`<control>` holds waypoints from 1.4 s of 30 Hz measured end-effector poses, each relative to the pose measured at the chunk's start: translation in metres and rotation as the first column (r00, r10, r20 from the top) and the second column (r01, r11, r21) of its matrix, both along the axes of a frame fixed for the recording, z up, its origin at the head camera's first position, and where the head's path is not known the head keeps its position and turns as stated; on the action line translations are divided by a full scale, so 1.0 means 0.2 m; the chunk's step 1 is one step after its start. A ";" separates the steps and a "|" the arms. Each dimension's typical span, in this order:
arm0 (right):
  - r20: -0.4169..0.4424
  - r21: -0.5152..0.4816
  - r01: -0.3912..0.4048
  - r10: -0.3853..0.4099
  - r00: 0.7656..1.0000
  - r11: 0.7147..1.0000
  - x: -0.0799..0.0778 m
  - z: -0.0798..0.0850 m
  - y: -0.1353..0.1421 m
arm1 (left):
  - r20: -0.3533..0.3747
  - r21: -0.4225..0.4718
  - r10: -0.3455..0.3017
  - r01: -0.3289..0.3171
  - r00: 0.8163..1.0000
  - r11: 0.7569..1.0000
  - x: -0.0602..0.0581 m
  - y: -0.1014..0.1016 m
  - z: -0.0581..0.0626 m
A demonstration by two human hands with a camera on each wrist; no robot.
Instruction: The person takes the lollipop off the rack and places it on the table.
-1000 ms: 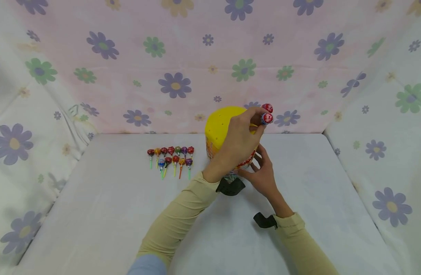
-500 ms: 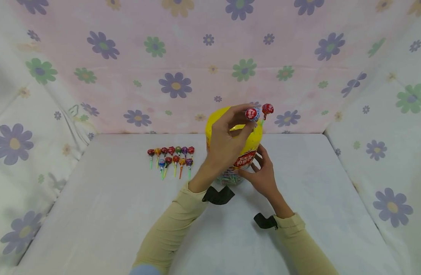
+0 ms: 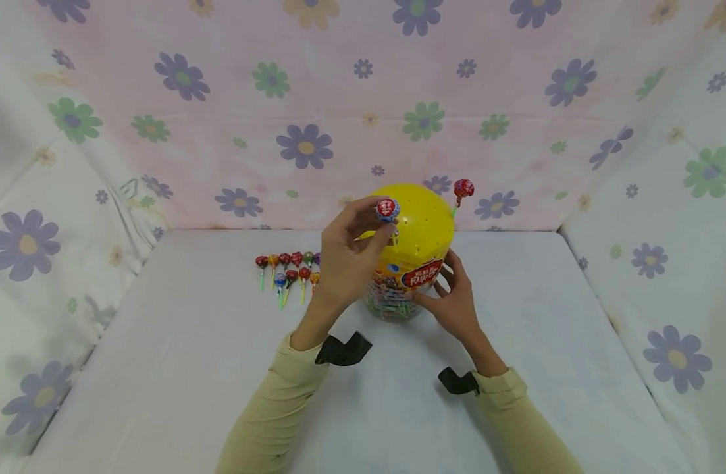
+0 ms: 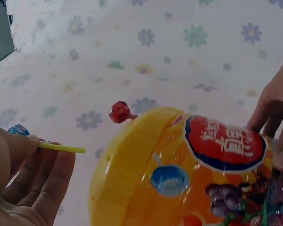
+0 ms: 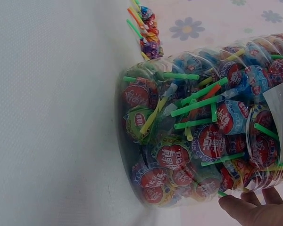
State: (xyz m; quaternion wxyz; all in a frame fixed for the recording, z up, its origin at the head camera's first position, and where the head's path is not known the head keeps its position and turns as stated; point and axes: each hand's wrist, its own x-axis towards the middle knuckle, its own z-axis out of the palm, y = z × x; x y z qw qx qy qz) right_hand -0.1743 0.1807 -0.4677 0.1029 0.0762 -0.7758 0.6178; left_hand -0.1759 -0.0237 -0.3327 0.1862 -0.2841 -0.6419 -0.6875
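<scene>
A clear plastic jar (image 5: 188, 127) full of wrapped lollipops stands on the table, topped by a yellow lid (image 3: 424, 220) with small holes. My left hand (image 3: 351, 257) pinches a lollipop (image 3: 388, 210) in a blue and red wrapper, beside the lid's left side. In the left wrist view its yellow stick (image 4: 63, 148) points toward the lid without touching it. My right hand (image 3: 451, 303) holds the jar's lower right side, thumb in front. A red lollipop (image 3: 464, 189) stands upright at the lid's right edge, its stick's lower end hidden.
Left of the jar, several lollipops (image 3: 285, 266) lie in two rows on the white table (image 3: 191, 368), partly hidden by my left hand. A flowered cloth (image 3: 351, 105) hangs behind and along both sides.
My left hand has moved left across the lid with the blue and red lollipop, uncovering the lid and the red lollipop at its edge. My right hand keeps its place on the jar.
</scene>
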 end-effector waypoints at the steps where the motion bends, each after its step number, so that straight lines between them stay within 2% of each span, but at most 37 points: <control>1: -0.001 0.001 -0.002 0.002 1.000 1.000 0.00 0.00 0.00 | -0.003 0.012 0.015 -0.015 1.000 1.000 0.00 -0.02 -0.01; 6: -0.005 -0.010 -0.016 0.016 1.000 1.000 0.00 0.00 0.00 | 0.021 0.048 0.083 -0.084 0.996 0.995 -0.03 -0.14 -0.07; 12: -0.004 -0.016 -0.014 0.014 1.000 1.000 0.00 0.01 0.00 | 0.067 0.049 0.152 -0.155 0.986 0.987 -0.03 -0.29 -0.11; 18: 0.034 -0.014 -0.015 0.015 0.999 1.000 0.00 0.01 0.00 | 0.122 0.011 0.247 -0.250 0.961 0.968 -0.05 -0.45 -0.19; 21: 0.048 -0.002 -0.009 0.009 0.999 1.000 0.00 0.02 0.00 | 0.159 -0.056 0.319 -0.314 0.934 0.948 -0.05 -0.56 -0.25; 24: 0.047 0.005 -0.003 0.002 0.999 1.000 0.00 0.01 0.00 | 0.198 -0.174 0.403 -0.373 0.893 0.912 -0.05 -0.66 -0.32; 28: 0.038 0.002 -0.003 0.003 0.999 1.000 0.00 0.01 0.00 | 0.242 -0.355 0.497 -0.401 0.833 0.845 -0.04 -0.78 -0.42; 32: 0.029 -0.002 0.001 -0.001 1.000 1.000 0.01 0.00 0.00 | 0.287 -0.492 0.562 -0.384 0.776 0.781 -0.05 -0.86 -0.55; 38: 0.025 -0.004 -0.002 0.003 1.000 1.000 0.01 0.00 0.00 | 0.347 -0.605 0.615 -0.332 0.708 0.724 -0.09 -0.93 -0.71; 42: 0.014 -0.017 -0.017 0.017 1.000 1.000 0.01 0.00 0.00 | 0.353 -0.634 0.631 -0.320 0.690 0.704 -0.11 -0.95 -0.77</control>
